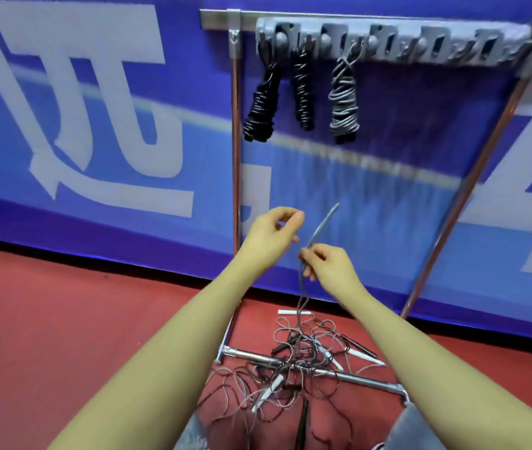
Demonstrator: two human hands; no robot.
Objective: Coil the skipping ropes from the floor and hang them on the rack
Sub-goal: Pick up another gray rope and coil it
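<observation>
A tangle of thin skipping ropes (293, 362) with white and dark handles lies on the red floor under the rack. My right hand (329, 266) pinches a grey rope (303, 297) that rises from that pile; its grey handle end sticks up above my fingers. Just left of the rope, my left hand (271, 237) hovers with fingers curled and apart, holding nothing I can see. The grey hook bar of the rack (394, 42) carries three coiled ropes: two black (263, 105) (303, 89) and one grey (344, 102).
The rack's chrome uprights (236, 157) and base bar (310, 368) frame the pile. Several hooks to the right on the bar are bare. A blue banner wall (95, 125) stands directly behind. My knees are at the bottom edge.
</observation>
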